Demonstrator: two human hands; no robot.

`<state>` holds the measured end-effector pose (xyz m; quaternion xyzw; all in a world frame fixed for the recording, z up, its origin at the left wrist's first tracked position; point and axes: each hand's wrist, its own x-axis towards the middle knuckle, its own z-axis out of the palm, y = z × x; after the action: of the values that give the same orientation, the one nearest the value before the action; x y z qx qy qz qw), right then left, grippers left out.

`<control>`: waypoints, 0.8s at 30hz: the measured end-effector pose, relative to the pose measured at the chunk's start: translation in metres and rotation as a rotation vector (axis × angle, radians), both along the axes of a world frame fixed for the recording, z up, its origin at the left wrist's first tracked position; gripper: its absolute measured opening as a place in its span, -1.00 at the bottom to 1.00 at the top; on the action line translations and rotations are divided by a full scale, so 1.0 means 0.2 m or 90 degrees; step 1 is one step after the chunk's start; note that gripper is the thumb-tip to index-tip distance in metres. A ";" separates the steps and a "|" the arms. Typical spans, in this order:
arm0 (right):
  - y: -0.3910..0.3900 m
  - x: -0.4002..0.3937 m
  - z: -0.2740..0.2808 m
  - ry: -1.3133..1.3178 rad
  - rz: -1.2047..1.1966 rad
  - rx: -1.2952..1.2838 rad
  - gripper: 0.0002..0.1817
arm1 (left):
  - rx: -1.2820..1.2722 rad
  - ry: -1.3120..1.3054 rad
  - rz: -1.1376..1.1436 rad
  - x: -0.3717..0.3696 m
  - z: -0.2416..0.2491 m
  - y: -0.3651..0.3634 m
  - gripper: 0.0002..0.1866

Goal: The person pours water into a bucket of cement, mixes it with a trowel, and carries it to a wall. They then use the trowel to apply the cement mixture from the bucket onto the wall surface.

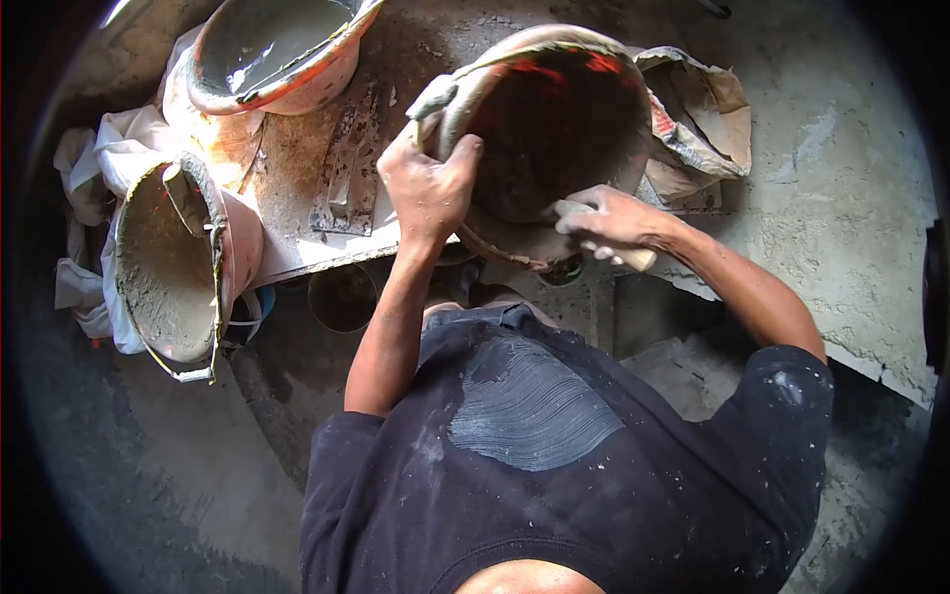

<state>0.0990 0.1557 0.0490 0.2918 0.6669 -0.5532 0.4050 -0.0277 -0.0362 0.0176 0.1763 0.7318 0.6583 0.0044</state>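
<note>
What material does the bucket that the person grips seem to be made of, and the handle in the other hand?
Tilted bucket: likely plastic, red-orange inside, its rim caked with grey cement. The left hand grips that rim. Tool handle in the right hand: probably wood, pale and smooth; most of it is hidden.

There is one view only, from a camera worn on the person's head. It looks steeply down, almost straight over the person's own chest and dark shirt (pixel 554 465), which fills the lower middle of the frame. Both arms run up and away from the lens to a bucket (pixel 554 129) near the top centre, close by at arm's reach. The wide, rounded lens bends the scene and darkens the corners. Two more buckets (pixel 183 267) lie at the upper left, and the floor (pixel 841 198) spreads at right.
</note>
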 end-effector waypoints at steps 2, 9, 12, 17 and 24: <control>-0.07 -0.05 0.01 -0.059 -0.168 -0.148 -0.80 | 0.042 -0.078 0.027 0.02 0.05 -0.02 -0.63; 0.03 -0.07 -0.07 -0.140 -0.432 -0.481 -0.66 | 0.113 -0.096 0.082 -0.09 -0.07 -0.07 -0.69; 0.06 -0.04 0.15 -0.119 -0.380 -0.334 -0.62 | 0.131 -0.085 0.082 -0.10 -0.08 -0.04 -0.66; 0.22 -0.14 0.12 -0.078 -0.234 -0.027 -0.58 | 0.133 -0.085 0.042 -0.08 -0.03 -0.01 -0.62; 0.05 -0.19 0.02 -0.095 0.114 0.012 -0.56 | 0.090 -0.038 -0.007 -0.04 0.03 0.01 -0.59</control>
<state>0.0618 0.1667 0.0527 0.2754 0.6636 -0.4849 0.4988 -0.0366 -0.0337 0.0240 0.1604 0.6818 0.7136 0.0174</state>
